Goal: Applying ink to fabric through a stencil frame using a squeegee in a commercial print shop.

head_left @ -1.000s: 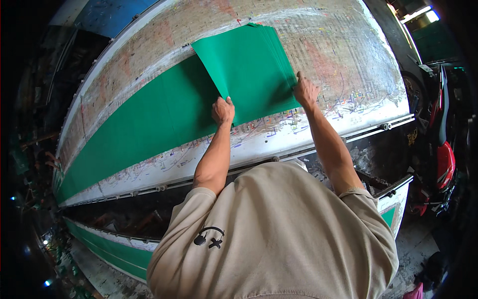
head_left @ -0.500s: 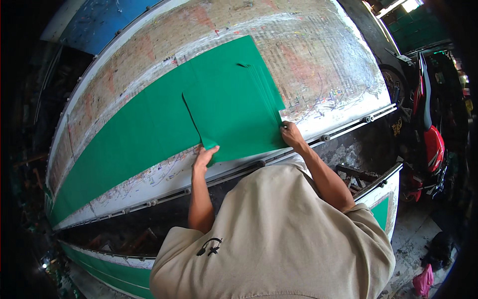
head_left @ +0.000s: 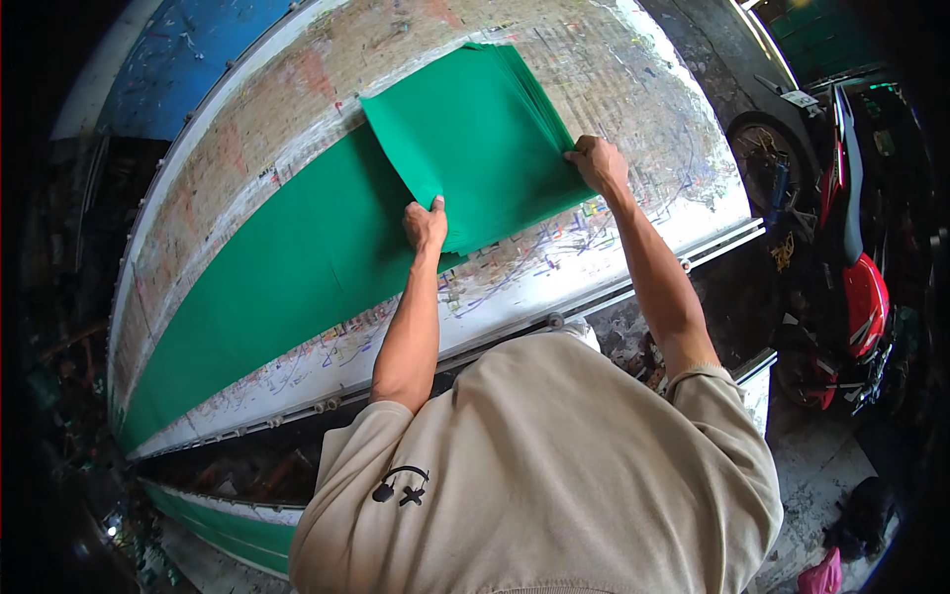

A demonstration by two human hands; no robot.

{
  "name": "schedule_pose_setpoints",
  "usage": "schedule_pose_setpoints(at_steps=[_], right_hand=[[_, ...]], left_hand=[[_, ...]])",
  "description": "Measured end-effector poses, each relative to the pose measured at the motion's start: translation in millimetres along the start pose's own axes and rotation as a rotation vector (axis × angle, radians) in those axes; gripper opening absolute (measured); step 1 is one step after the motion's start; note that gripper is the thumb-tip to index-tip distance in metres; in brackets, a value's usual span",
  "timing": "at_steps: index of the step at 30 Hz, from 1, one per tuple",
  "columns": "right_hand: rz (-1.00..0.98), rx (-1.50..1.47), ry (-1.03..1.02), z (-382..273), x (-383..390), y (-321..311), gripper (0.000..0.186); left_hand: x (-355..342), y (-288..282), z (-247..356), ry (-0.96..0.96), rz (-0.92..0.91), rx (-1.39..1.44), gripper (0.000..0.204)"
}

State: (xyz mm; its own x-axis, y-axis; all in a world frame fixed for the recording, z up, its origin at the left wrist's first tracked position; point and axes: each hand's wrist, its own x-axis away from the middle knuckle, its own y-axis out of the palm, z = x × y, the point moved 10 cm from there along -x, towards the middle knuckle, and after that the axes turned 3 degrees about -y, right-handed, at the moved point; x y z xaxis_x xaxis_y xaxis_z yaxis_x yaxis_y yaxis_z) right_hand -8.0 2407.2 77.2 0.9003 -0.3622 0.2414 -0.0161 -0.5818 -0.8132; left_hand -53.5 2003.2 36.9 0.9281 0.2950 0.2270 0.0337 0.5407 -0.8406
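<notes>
A stack of green sheets (head_left: 475, 139), fabric or paper, is held between my two hands over the long stained table (head_left: 653, 129). My left hand (head_left: 426, 226) is closed on the stack's near left edge, thumb on top. At the right edge my right hand (head_left: 600, 165) pinches the layers. The stack's left side lifts up and casts a shadow. Several edges fan out along its right and far sides. To the left, flat green pieces (head_left: 267, 257) lie along the table, partly covered by the stack.
A rail with round knobs (head_left: 556, 321) runs along the table's near edge. Another table with green pieces (head_left: 218, 530) stands at the lower left. A red motorcycle (head_left: 865, 302) is parked at the right, and a pink bag (head_left: 821, 572) lies on the floor.
Both hands have carried the stack away from me, farther onto the table. Its left edge has come up, and the stained surface near the rail now shows. My arms are more stretched.
</notes>
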Motion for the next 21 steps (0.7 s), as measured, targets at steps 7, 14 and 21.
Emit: schedule_pose_setpoints(at_steps=[7,14,21], right_hand=[[-0.128,0.11,-0.087,41.6,-19.8,23.8,0.029],[-0.119,0.116,-0.162,36.6,-16.0,19.9,0.029],[-0.124,0.102,-0.162,33.2,-14.7,16.0,0.03]], left_hand=[[11.0,15.6,-13.1,-0.059,-0.024,-0.082,0.052],[13.5,17.7,-14.3,-0.029,-0.005,-0.1,0.056],[25.3,15.9,-6.9,-0.025,0.042,0.001,0.047]])
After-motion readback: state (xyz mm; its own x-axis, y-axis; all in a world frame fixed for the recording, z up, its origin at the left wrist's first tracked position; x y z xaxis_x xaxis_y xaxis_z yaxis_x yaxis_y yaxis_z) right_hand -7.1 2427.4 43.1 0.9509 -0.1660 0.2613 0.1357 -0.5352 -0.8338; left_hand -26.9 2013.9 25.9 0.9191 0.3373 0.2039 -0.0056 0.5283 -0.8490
